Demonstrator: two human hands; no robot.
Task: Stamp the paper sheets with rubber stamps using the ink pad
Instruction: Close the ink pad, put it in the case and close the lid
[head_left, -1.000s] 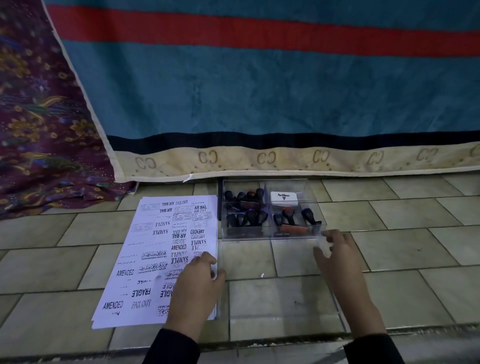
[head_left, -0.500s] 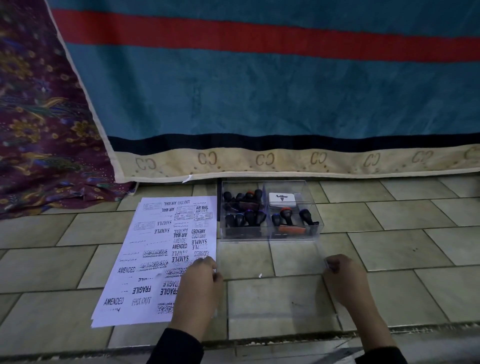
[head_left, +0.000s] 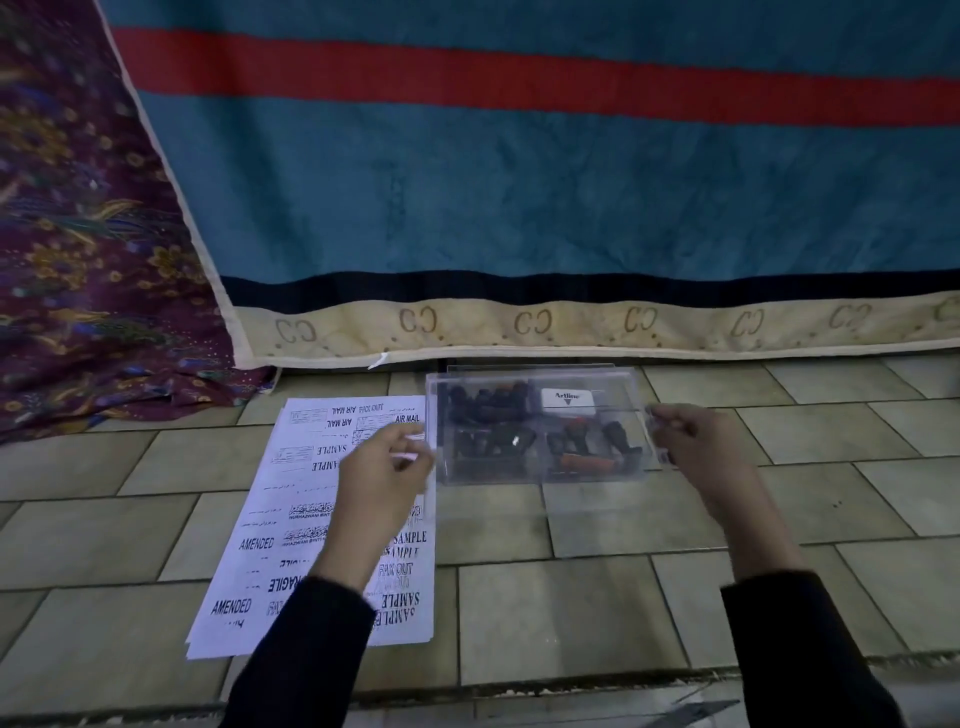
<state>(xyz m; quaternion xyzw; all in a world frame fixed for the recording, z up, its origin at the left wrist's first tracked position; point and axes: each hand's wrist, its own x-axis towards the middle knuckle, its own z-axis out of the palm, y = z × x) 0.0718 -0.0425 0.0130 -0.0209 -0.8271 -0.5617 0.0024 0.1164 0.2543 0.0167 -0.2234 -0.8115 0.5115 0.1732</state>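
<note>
Both hands pinch the clear lid (head_left: 597, 379), the left hand (head_left: 384, 467) at its left edge and the right hand (head_left: 696, 447) at its right edge. It now hangs between them over the box (head_left: 519, 470); half a second ago it lay flat on the floor (head_left: 571, 597), nearer the person. Under it, between the hands, sit the rubber stamps (head_left: 488, 410) and the white ink pad (head_left: 567, 402). The paper sheets (head_left: 311, 519) lie beneath the left hand, crowded with impressions. Covering the tools suggests stamping is finished or paused.
</note>
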